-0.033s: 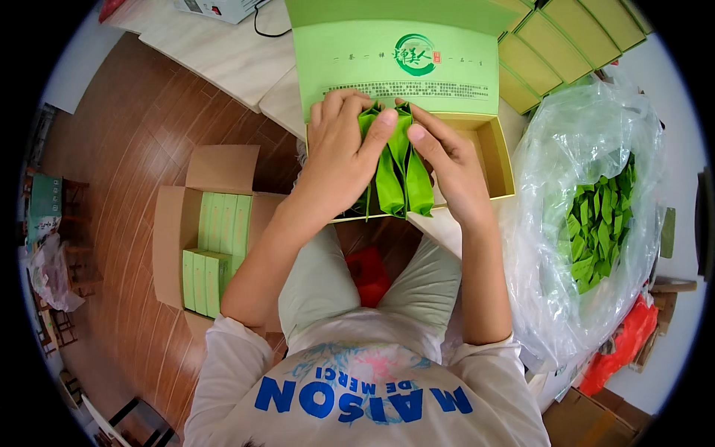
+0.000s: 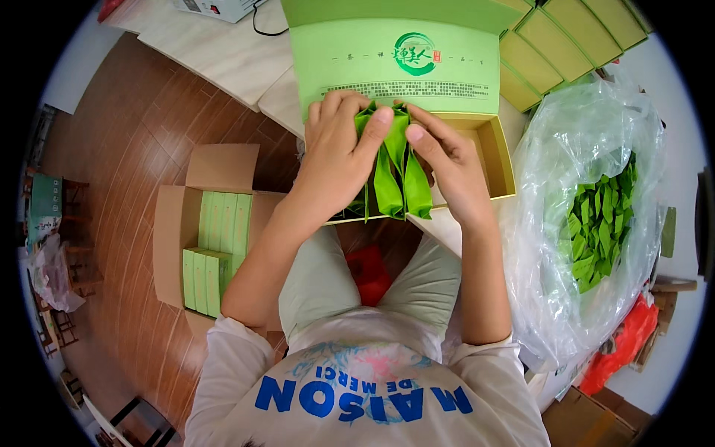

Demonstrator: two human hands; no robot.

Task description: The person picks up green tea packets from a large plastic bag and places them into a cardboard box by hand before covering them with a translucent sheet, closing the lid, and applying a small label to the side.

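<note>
Several shiny bright green foil sachets point(image 2: 387, 186) stand on edge side by side in an open box point(image 2: 503, 160), whose inner walls are yellowish. My left hand point(image 2: 331, 149) presses them from the left, with its thumb along their top edges and its other fingers over the far side. From the right, my right hand point(image 2: 453, 164) grips the same row between thumb and fingers. The box's pale green lid point(image 2: 350, 45), with a round dark green emblem, is raised at the back. My left hand hides the box's left part, and its right end holds no sachets.
Right of the box, a clear plastic bag point(image 2: 544, 223) holds many loose green sachets point(image 2: 602, 223). Green-gold boxes point(image 2: 555, 48) are stacked at the back right. On the wooden floor at left, a cardboard carton point(image 2: 170, 246) contains slim green boxes point(image 2: 223, 223). A white appliance point(image 2: 223, 6) stands at the back left.
The sachets and the fingertips have shifted very slightly to the left. Both hands keep their hold.
</note>
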